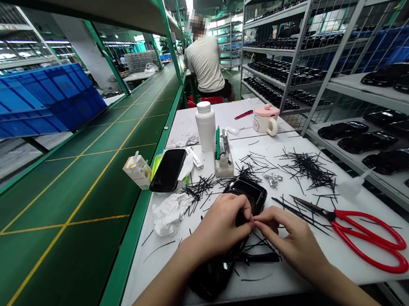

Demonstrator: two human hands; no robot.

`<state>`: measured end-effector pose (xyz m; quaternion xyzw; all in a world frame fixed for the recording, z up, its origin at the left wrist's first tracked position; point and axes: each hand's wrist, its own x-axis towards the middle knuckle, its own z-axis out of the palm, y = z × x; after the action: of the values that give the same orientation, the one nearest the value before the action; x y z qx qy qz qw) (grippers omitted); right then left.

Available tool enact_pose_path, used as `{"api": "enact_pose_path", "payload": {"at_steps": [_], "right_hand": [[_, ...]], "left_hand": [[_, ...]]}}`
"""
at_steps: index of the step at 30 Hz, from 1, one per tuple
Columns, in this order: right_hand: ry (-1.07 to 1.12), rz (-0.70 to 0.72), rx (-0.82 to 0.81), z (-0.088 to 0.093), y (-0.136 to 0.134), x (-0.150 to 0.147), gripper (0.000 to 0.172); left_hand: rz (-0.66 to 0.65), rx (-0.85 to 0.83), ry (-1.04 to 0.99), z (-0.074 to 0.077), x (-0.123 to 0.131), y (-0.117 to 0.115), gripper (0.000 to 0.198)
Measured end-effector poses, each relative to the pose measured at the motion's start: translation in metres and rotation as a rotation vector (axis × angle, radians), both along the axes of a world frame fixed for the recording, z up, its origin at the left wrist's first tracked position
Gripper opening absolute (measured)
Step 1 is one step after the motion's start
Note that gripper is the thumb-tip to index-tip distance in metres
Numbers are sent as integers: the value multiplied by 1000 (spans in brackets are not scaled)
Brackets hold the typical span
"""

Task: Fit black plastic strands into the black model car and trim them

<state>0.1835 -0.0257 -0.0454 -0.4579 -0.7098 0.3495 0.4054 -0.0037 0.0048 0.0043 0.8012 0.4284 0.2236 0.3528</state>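
Observation:
A glossy black model car body (249, 187) lies lengthwise on the white table in front of me, partly covered by my hands. My left hand (227, 217) rests over its middle with thumb and fingers pinched. The fingertips of my right hand (288, 235) are pinched too and meet the left ones above the car's right side. Whatever sits between them is too small to make out. Thin black strips (309, 170) lie in loose piles around the car. Red-handled scissors (371, 235) lie to the right, and a dark tool (261, 258) is beside the car.
A white bottle (204, 127), a holder with pens (224, 159), a phone (169, 169), crumpled tissue (171, 213) and a lidded mug (265, 120) stand or lie on the table. Left runs a green conveyor belt (105, 157). Racks of black car bodies (399, 159) line the right. A person (207, 62) sits ahead.

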Motion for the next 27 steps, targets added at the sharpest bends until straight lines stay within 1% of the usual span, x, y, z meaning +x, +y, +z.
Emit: {"api": "enact_pose_path", "payload": {"at_steps": [2,7,10,17,19,22,25,27], "right_hand": [[5,-10,-8,-1,-3,0,23],[34,7,-154,-4,-7,7,27],[60,31,-234,-3,-8,10,31],[122,197,-497,3,2,13,36],[98,258,-517,6,9,15,37],[-1,347,-516,9,20,19,37],[-113,428,-522,9,28,20,33],[-173,450,-500,8,30,20,34]], "left_hand": [[-14,17,10,-1,-1,0,18],[-35,90,33,-4,-2,-1,25],[-44,96,42,-5,-3,-2,23],[-46,120,71,-10,-3,-1,20],[-32,119,74,-12,-2,-1,19],[-5,116,78,-13,-2,-3,19],[-20,87,54,-9,-4,-2,20],[-43,33,-22,-5,-8,1,21]]}}
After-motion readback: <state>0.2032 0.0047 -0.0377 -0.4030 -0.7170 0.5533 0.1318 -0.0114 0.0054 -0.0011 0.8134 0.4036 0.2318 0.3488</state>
